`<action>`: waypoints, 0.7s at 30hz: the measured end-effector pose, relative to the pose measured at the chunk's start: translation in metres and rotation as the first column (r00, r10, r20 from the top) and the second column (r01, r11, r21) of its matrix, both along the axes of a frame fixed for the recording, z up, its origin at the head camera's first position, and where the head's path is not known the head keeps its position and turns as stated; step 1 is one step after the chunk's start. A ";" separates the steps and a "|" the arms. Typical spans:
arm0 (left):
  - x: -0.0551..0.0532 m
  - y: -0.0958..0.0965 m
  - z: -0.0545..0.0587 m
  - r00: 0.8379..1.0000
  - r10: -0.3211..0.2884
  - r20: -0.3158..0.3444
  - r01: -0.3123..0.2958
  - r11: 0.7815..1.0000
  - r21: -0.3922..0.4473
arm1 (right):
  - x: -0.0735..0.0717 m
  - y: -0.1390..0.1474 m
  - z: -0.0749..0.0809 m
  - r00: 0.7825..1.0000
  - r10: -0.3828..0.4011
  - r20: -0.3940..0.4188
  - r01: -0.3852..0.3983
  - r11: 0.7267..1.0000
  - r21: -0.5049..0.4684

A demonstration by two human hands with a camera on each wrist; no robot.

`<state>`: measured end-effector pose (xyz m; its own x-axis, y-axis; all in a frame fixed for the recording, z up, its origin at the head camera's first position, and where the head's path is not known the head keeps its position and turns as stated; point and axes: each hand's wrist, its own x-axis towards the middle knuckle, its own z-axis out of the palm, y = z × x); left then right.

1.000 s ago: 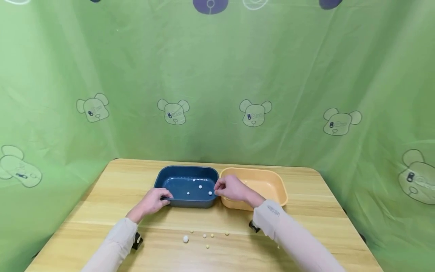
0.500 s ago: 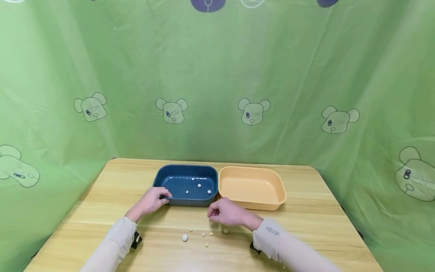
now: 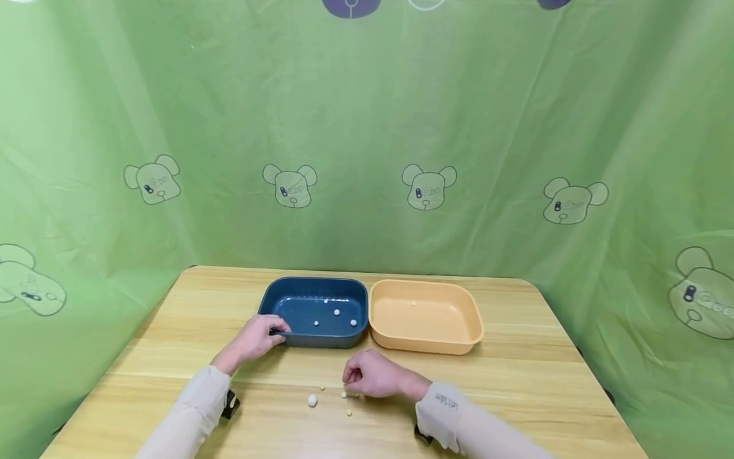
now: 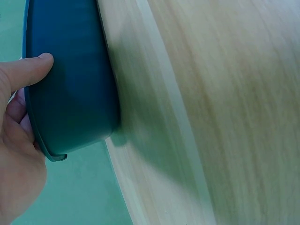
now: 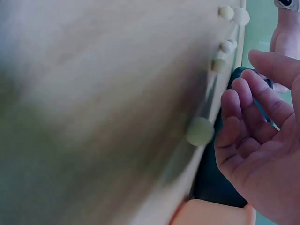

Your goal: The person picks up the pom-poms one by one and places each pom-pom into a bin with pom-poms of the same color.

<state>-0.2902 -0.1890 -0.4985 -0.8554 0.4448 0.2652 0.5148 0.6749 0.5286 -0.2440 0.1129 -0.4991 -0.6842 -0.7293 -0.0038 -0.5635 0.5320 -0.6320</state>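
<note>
My left hand [image 3: 259,336] grips the near left corner of the dark blue tray [image 3: 323,341]; in the left wrist view the thumb lies on the outer wall and the fingers curl over the rim. Several small white balls, one of them a white ball [image 3: 336,312], lie inside that tray. Low over the table, my right hand [image 3: 375,375] has its fingers loosely bent with nothing between them. A small white ball [image 3: 343,395] sits by its fingertips, and a pale yellow ball [image 5: 200,131] shows below the hand in the right wrist view.
Right beside the blue tray stands an orange tray [image 3: 427,345] with one tiny yellow ball [image 3: 413,304] inside. A larger white ball [image 3: 312,400], a yellow ball [image 3: 348,413] and another tiny ball [image 3: 322,387] lie on the wooden table [image 3: 516,382]. A green curtain [image 3: 367,242] hangs behind.
My right hand has come from above the gap between the trays down toward the near side, over the loose balls. The left hand stays on the blue tray's rim.
</note>
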 end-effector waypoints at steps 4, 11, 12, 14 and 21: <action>0.000 0.000 0.000 1.000 -0.010 -0.006 0.010 1.000 -0.003 | -0.002 -0.002 -0.006 1.000 -0.007 0.000 0.007 1.000 -0.001; 0.000 -0.001 -0.001 1.000 -0.023 -0.013 0.023 1.000 -0.001 | -0.002 -0.004 -0.013 1.000 -0.021 0.015 0.020 0.999 0.029; -0.001 -0.001 -0.001 1.000 -0.025 -0.018 0.025 1.000 -0.001 | -0.002 -0.005 -0.013 1.000 -0.018 0.012 0.018 0.999 0.033; -0.001 -0.001 -0.001 0.999 -0.026 -0.020 0.026 1.000 -0.001 | -0.001 -0.006 -0.012 1.000 -0.013 0.012 0.012 0.999 0.041; -0.001 -0.001 -0.001 1.000 -0.021 -0.017 0.021 1.000 0.001 | 0.000 -0.007 -0.010 0.999 0.038 -0.034 -0.035 0.996 0.083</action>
